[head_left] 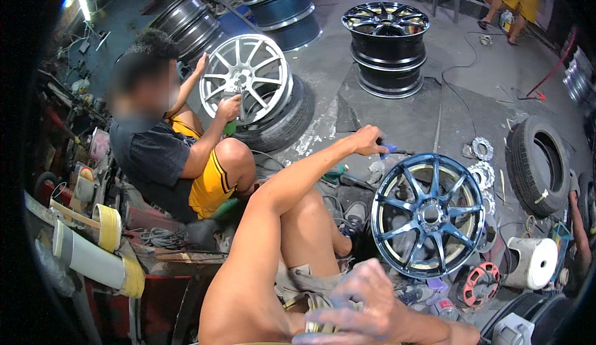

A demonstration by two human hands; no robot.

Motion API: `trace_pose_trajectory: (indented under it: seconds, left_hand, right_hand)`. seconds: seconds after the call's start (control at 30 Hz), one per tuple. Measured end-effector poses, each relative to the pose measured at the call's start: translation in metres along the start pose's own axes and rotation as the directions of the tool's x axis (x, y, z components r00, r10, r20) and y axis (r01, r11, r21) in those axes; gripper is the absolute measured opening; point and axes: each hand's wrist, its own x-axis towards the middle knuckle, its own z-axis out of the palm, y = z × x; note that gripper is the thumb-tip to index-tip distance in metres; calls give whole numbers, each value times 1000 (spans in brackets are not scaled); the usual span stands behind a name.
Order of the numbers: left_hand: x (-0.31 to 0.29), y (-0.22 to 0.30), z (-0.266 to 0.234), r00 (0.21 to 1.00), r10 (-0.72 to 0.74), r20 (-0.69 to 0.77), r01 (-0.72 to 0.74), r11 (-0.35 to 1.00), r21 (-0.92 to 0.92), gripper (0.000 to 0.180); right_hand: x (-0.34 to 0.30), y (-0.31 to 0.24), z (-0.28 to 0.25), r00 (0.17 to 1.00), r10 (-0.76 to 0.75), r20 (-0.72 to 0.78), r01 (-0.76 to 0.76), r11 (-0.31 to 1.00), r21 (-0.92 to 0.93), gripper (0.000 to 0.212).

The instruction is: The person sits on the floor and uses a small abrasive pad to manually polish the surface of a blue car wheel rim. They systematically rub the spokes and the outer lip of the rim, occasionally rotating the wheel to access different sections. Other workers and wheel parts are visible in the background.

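We find moderate, cool light over the grey concrete floor [329, 65], falling to deep shade along the left side. A white tubular lamp [84, 6] glares at upper left, its surface washed out. We note hard highlights on the stacked glossy black wheel rims [389, 53] and pale streaks on the metallic-blue spoked wheel rim [431, 213]. Our bare, grey-dusted right hand [363, 301] is motion-blurred. A soft blur masks the head of the seated person in a dark T-shirt [152, 146]. We see black vignetting at the corners and fisheye bending toward the edges.
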Motion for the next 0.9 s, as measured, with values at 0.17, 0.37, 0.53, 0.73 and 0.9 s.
trace_pose_trajectory:
  seconds: [0.17,0.37,0.53,0.73,0.9]
  left_hand:
    - [-11,87,-27,991,136,-2,-133,971,-196,39]
    - [-38,224,-19,883,414,221,-110,640,-760,37]
    - [-32,269,35,805,567,174,-336,678,-653,43]
    - [6,235,90,900,406,159,-391,913,-118,43]
    - [2,73,184,980,178,-88,-146,945,292,57]
  right_hand:
    - [-35,12,-12,886,393,-245,-448,861,-240,44]
    - [-112,60,-97,296,710,-639,-735,596,322,24]
    - [-131,61,-116,290,586,-757,-650,701,293,23]
    - [-232,85,-152,256,597,-761,-923,385,-8,36]
    - [-356,90,-151,-38,822,-569,-999,-15,44,35]
